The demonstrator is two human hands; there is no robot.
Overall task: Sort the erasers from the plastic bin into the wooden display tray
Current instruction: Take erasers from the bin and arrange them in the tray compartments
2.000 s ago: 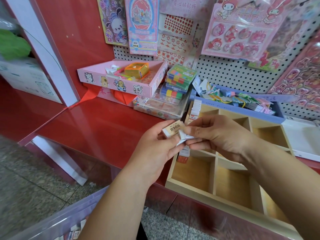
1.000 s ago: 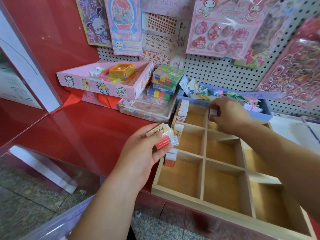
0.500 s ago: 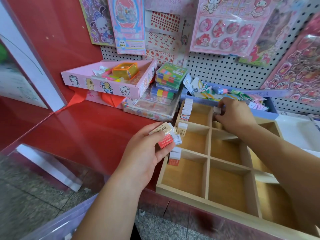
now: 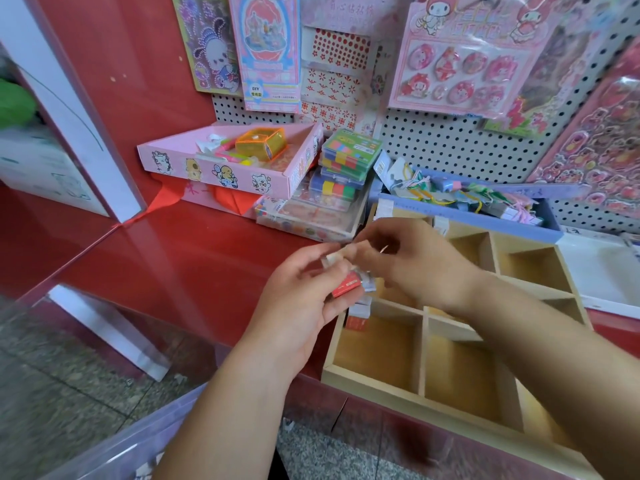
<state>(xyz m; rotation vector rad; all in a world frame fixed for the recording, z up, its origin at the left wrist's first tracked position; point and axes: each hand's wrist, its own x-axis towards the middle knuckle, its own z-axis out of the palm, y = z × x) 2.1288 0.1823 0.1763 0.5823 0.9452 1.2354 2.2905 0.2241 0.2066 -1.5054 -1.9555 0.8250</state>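
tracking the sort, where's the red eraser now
Head view, centre: the red eraser is gripped in the left hand at the left edge of the wooden tray, right hand pinching a pale eraser just above it.

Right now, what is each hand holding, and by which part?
The left hand grips a small bunch of erasers between thumb and fingers. The right hand pinches the topmost eraser at its right end; blur hides the exact grip.

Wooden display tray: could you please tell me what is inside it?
A few erasers stand along the tray's left and far edges; the rest in view looks bare. The right hand covers the middle-left compartments, hiding their contents.
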